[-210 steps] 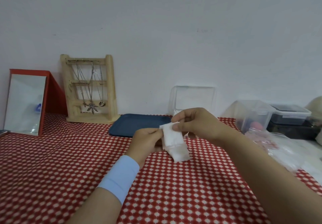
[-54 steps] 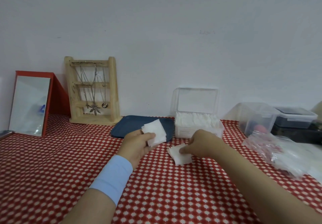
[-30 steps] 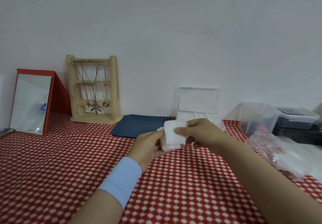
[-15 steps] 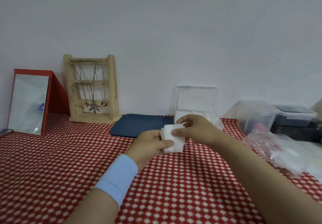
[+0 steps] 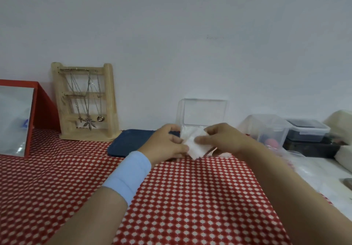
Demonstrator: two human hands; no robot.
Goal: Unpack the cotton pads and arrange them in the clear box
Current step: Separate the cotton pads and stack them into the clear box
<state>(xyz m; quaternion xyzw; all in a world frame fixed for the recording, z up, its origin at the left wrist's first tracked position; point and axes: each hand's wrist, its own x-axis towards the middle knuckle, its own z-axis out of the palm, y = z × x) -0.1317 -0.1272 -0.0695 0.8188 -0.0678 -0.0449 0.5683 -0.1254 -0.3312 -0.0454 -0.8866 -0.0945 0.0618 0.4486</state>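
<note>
Left hand (image 5: 167, 143): fingers and thumb curled on the left edge of the cotton pads (image 5: 198, 147); blue wristband (image 5: 127, 176) on the wrist.
Right hand (image 5: 222, 140): pinches the same stack from the right, index finger across the top pad.
Cotton pads: white stack between both hands, low over the table (image 5: 181, 197); contact unclear.
Clear box (image 5: 202, 111): just behind both hands, lid upright, white pads inside.
Tray (image 5: 129, 143): dark blue, beyond the left hand.

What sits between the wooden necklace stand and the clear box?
A dark blue tray lies flat on the checked cloth there, in the head view; the left hand overlaps its right end.
</note>
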